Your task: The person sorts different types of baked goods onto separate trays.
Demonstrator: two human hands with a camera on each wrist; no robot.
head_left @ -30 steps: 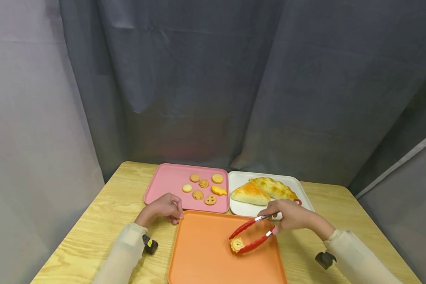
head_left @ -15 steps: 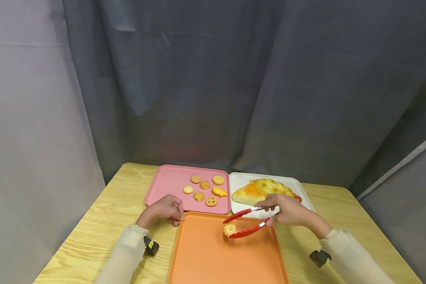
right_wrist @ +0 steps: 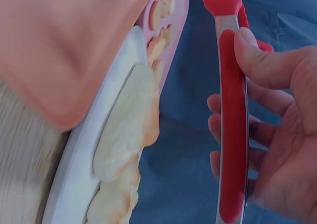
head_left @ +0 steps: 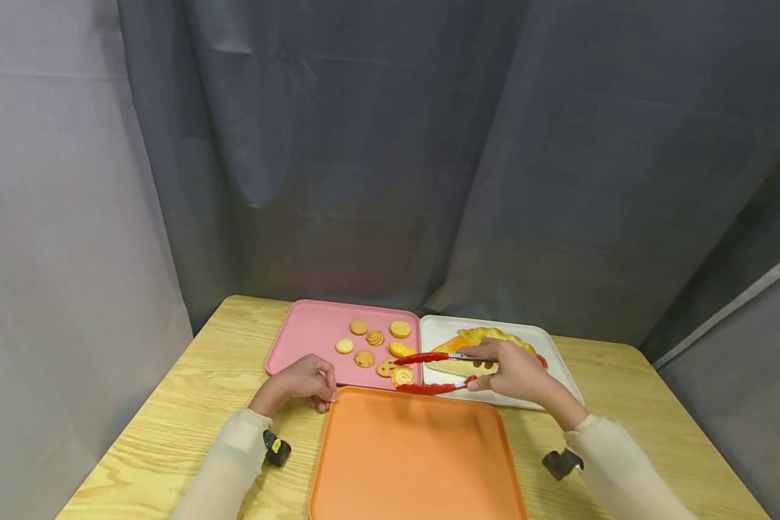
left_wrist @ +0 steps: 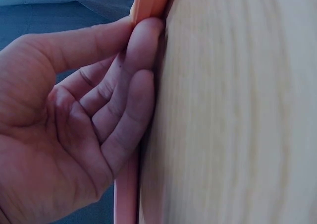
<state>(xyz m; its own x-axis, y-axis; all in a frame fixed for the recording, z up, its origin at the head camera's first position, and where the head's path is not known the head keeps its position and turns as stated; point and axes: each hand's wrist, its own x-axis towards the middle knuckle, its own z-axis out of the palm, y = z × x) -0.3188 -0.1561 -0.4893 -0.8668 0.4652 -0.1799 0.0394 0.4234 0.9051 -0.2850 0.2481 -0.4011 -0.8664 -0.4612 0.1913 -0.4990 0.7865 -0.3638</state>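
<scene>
In the head view, my right hand (head_left: 513, 370) grips a pair of red-and-metal tongs (head_left: 429, 357). Between the tong tips is a round, crimp-edged cookie (head_left: 402, 376), held over the pink tray's near right corner. The right wrist view shows my thumb and fingers around the red tong handle (right_wrist: 233, 125); the cookie is out of sight there. My left hand (head_left: 302, 379) is at the far left corner of the orange tray (head_left: 422, 455). Seen from the left wrist, thumb and forefinger pinch that tray's rim (left_wrist: 150, 1).
Several small cookies (head_left: 364, 359) lie on the pink tray (head_left: 308, 328) at the back left. Beside it, a white tray (head_left: 437, 326) carries a triangular bread (head_left: 451, 367) and a braided loaf (head_left: 494, 336), partly behind my right hand. All trays are on a wooden table (head_left: 149, 448).
My right hand has carried the cookie in the tongs away from me and leftward, from above the orange tray to above the pink tray. My left hand has stayed at the tray corner.
</scene>
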